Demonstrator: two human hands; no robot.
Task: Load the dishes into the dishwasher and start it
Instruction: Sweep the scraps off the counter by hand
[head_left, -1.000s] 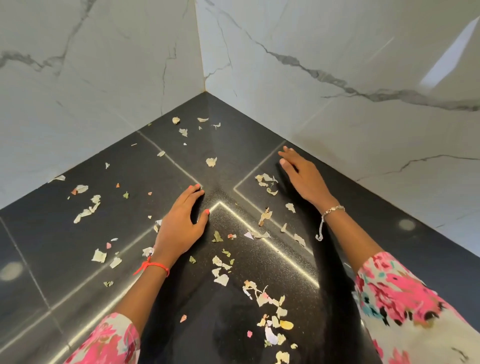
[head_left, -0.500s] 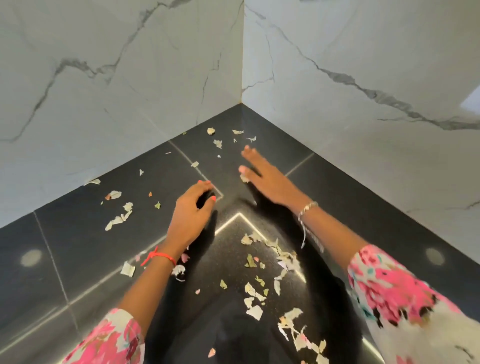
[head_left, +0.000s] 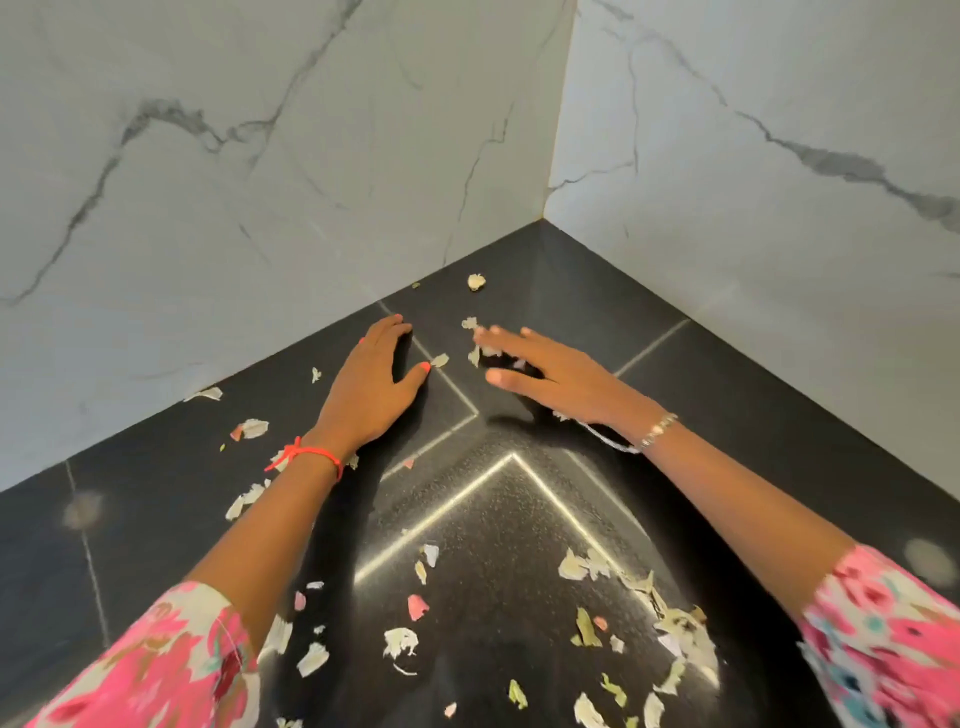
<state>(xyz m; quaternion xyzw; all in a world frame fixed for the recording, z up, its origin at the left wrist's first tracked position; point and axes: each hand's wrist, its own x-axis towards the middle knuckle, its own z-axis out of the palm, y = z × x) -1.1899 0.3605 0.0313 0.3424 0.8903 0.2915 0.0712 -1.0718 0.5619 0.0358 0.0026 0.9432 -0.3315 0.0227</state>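
No dishes or dishwasher are in view. My left hand (head_left: 371, 382) lies flat, palm down, on the black countertop (head_left: 156, 499) near the corner, fingers straight and holding nothing. My right hand (head_left: 545, 376) reaches toward the same corner with fingers stretched out, blurred, among small pale peel scraps (head_left: 474, 323). Many more scraps (head_left: 670, 618) lie scattered nearer to me on the dark surface.
Two white marble walls (head_left: 260, 182) meet in a corner (head_left: 543, 215) just beyond my hands. One scrap (head_left: 476, 281) sits close to the corner. Pale seams (head_left: 447, 506) cross the countertop. Floral sleeves cover both my forearms at the bottom edges.
Both hands have slid further toward the wall corner. The view has shifted with them, and swept scraps lie gathered nearer to me.
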